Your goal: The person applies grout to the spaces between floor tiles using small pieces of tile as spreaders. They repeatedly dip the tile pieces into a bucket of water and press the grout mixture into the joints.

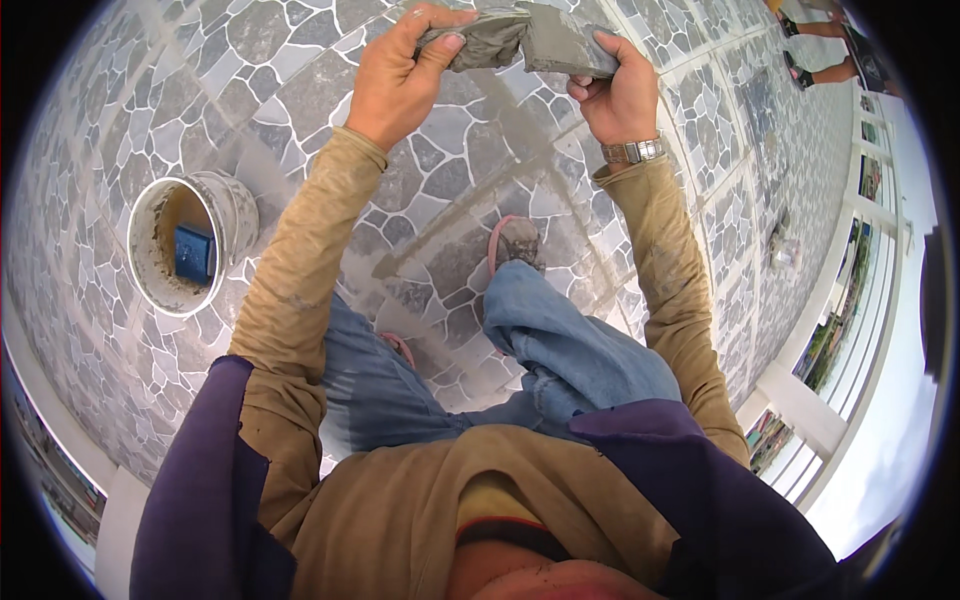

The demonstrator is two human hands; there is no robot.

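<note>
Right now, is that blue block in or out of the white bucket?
In: the blue block shows inside the white bucket, with the round rim all around it.

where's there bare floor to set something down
Grey stone-patterned floor lies bare between the tan-sleeved forearms, beyond the pink-edged shoe, and left of the round white plastic bucket. It's crowded around the blue jeans.

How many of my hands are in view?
2: your left hand, top center, grips a rough gray lump; your right hand, to its right, grips a flat gray piece.
</note>
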